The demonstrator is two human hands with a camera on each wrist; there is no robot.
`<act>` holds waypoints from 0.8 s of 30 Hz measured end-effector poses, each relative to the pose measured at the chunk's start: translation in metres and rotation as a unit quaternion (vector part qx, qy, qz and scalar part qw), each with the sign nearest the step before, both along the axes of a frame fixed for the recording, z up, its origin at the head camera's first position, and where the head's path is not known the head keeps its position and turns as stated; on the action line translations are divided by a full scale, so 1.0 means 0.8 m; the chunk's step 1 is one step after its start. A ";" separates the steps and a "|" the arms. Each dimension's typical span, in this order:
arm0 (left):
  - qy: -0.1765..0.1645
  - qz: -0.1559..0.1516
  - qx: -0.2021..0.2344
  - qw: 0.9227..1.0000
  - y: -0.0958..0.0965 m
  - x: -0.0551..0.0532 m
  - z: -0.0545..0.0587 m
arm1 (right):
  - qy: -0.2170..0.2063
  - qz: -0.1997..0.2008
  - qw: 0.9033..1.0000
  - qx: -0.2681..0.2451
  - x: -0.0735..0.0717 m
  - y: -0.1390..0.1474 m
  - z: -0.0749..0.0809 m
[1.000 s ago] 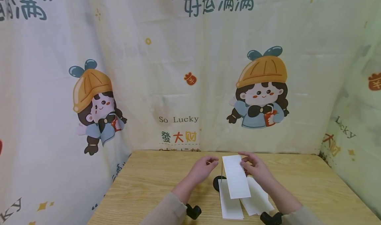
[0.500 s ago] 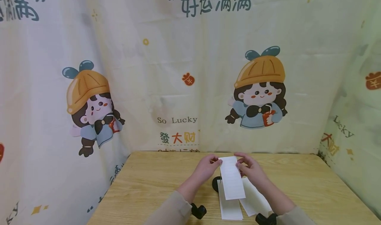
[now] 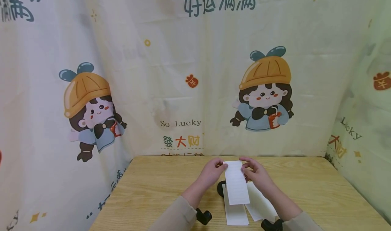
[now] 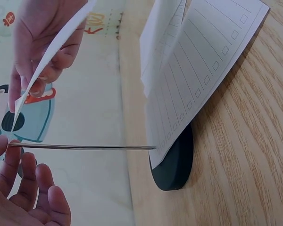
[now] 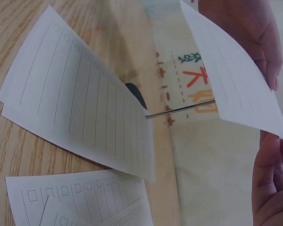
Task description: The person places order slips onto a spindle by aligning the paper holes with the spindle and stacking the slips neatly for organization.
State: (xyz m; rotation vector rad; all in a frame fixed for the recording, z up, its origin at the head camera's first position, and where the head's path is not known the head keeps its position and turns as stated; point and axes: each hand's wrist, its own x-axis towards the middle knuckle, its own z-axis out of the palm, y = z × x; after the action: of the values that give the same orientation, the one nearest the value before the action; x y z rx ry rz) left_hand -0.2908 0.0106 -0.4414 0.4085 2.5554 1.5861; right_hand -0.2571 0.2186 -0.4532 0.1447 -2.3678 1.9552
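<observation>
In the head view, the left hand pinched the upper left corner of a white sheet and the right hand gripped its right edge, over the wooden counter. In the left wrist view, the left thumb and forefinger met at the tip of a metal rod, which pierced lined paper above a black base. In the right wrist view, the rod ran behind the held sheet, with more pages nearby.
</observation>
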 end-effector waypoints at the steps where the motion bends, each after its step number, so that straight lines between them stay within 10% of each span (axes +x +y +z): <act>1: -0.001 0.000 0.000 1.000 0.000 0.000 0.000 | 0.000 0.000 1.000 0.001 0.000 0.000 0.000; 24: -0.005 0.005 -0.011 1.000 0.001 0.007 0.005 | 0.001 -0.001 1.000 -0.006 0.006 -0.004 0.003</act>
State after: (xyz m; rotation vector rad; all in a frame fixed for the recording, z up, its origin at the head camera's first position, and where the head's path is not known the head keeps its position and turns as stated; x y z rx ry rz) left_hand -0.2852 0.0115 -0.4376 0.3858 2.5675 1.5584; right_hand -0.2527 0.2150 -0.4507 0.1420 -2.3530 1.9676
